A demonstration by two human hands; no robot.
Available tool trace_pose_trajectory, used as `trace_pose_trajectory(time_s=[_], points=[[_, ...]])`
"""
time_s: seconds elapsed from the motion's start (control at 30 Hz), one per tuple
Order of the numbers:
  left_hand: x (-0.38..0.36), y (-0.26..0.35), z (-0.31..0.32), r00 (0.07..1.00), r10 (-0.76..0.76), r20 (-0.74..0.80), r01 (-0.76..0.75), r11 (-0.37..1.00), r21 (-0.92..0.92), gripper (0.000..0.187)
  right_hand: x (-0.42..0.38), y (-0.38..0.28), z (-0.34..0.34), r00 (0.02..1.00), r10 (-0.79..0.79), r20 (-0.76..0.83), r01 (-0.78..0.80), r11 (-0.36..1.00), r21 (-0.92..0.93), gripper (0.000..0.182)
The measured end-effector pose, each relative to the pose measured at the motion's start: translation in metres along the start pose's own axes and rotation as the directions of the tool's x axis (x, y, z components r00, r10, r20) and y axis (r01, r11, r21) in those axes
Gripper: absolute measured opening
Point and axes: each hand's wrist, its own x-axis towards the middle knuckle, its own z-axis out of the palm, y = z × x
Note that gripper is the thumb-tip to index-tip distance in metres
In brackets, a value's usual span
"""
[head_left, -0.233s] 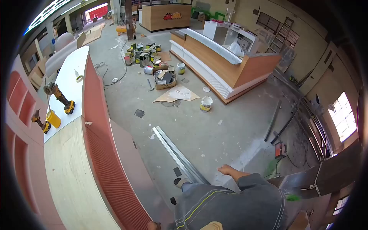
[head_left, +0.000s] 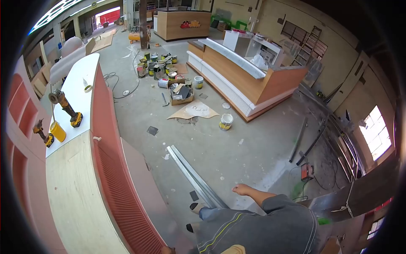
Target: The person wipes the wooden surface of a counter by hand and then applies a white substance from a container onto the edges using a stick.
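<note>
Grey floor (head_left: 262, 144) spreads between a pink ribbed counter (head_left: 122, 190) and a wood-faced counter (head_left: 237, 67). The person's right arm reaches out over it, bent at the elbow; the right grip (head_left: 241, 189) looks curled, though how tightly cannot be told. By the ribbed counter's lower edge, the left grip (head_left: 168, 250) is cut off, its state unclear. Writing on the far logo (head_left: 190, 24) is illegible. Open floor lies beyond the metal channels (head_left: 195, 182).
</note>
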Motion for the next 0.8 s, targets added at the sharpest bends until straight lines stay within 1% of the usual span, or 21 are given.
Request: trace_pose_trajectory(time_s=[0.03, 0.1, 0.13, 0.2, 0.27, 0.37, 0.4, 0.43, 0.47, 0.5, 0.53, 0.57, 0.6, 0.67, 0.7, 0.73, 0.8], points=[[0.012, -0.002, -0.002, 1.000, -0.001, 0.003, 0.001, 0.997, 0.081, 0.020, 0.001, -0.008, -0.004, 0.999, -0.038, -0.001, 0.038, 0.999, 0.000, 0.063], [0.036, 0.007, -0.018, 1.000, -0.006, 0.007, 0.004, 0.970, 0.244, 0.022, -0.008, -0.032, -0.018, 0.999, -0.046, 0.018, 0.046, 0.999, -0.023, 0.064], [0.046, 0.012, -0.024, 1.000, -0.008, 0.010, 0.004, 0.947, 0.321, 0.024, -0.011, -0.039, -0.025, 0.998, -0.054, 0.042, 0.056, 0.998, -0.040, 0.065], [0.075, 0.008, -0.029, 1.000, -0.012, 0.016, 0.003, 0.886, 0.463, 0.032, -0.009, -0.039, -0.032, 0.997, -0.079, 0.027, 0.080, 0.995, -0.063, 0.063], [0.098, -0.001, -0.022, 0.999, -0.027, 0.023, 0.009, 0.815, 0.579, 0.041, -0.013, -0.034, -0.038, 0.994, -0.107, 0.026, 0.109, 0.988, -0.106, 0.061], [0.104, -0.028, 0.016, 0.995, -0.101, 0.011, 0.067, 0.731, 0.679, 0.056, -0.017, -0.024, -0.060, 0.997, -0.076, 0.033, 0.081, 0.981, -0.177, 0.063], [0.085, -0.053, 0.026, 0.992, -0.129, 0.002, 0.097, 0.756, 0.647, 0.056, -0.019, -0.019, -0.062, 0.996, -0.080, 0.040, 0.086, 0.978, -0.188, 0.063], [0.084, -0.041, 0.019, 0.974, -0.080, -0.212, 0.188, 0.808, 0.558, 0.042, -0.021, -0.016, -0.065, 0.995, -0.059, 0.074, 0.072, 0.978, -0.194, 0.064], [0.079, -0.038, 0.015, 0.967, -0.074, -0.243, 0.194, 0.831, 0.522, 0.041, -0.020, -0.013, -0.069, 0.994, -0.035, 0.108, 0.056, 0.978, -0.200, 0.064], [0.071, -0.039, 0.011, 0.959, -0.070, -0.274, 0.201, 0.850, 0.487, 0.040, -0.017, -0.006, -0.069, 0.990, -0.051, 0.132, 0.080, 0.971, -0.226, 0.064], [0.066, -0.038, 0.010, 0.953, -0.101, -0.285, 0.228, 0.859, 0.458, 0.040, -0.014, 0.002, -0.069, 0.992, -0.029, 0.125, 0.058, 0.971, -0.233, 0.067], [0.065, -0.038, 0.008, 0.943, -0.146, -0.298, 0.257, 0.890, 0.377, 0.040, -0.010, 0.002, -0.068, 0.993, -0.010, 0.117, 0.038, 0.971, -0.237, 0.070], [0.063, -0.039, 0.005, 0.932, -0.186, -0.312, 0.282, 0.912, 0.297, 0.041, -0.005, 0.002, -0.064, 0.990, -0.031, 0.138, 0.066, 0.965, -0.254, 0.070], [0.056, -0.036, 0.000, 0.909, -0.203, -0.364, 0.302, 0.923, 0.238, 0.043, -0.002, -0.003, -0.058, 0.996, -0.001, 0.094, 0.021, 0.976, -0.218, 0.068], [0.052, -0.037, -0.004, 0.892, -0.204, -0.403, 0.304, 0.931, 0.203, 0.045, 0.003, -0.008, -0.053, 0.994, -0.053, 0.092, 0.074, 0.967, -0.242, 0.066], [0.043, -0.037, -0.009, 0.880, -0.228, -0.417, 0.325, 0.928, 0.180, 0.045, 0.009, -0.010, -0.048, 0.991, -0.073, 0.113, 0.100, 0.962, -0.253, 0.066], [0.027, -0.025, -0.014, 0.887, -0.196, -0.417, 0.275, 0.952, 0.137, 0.050, 0.029, -0.016, -0.042, 0.988, -0.076, 0.136, 0.100, 0.980, -0.174, 0.063]])
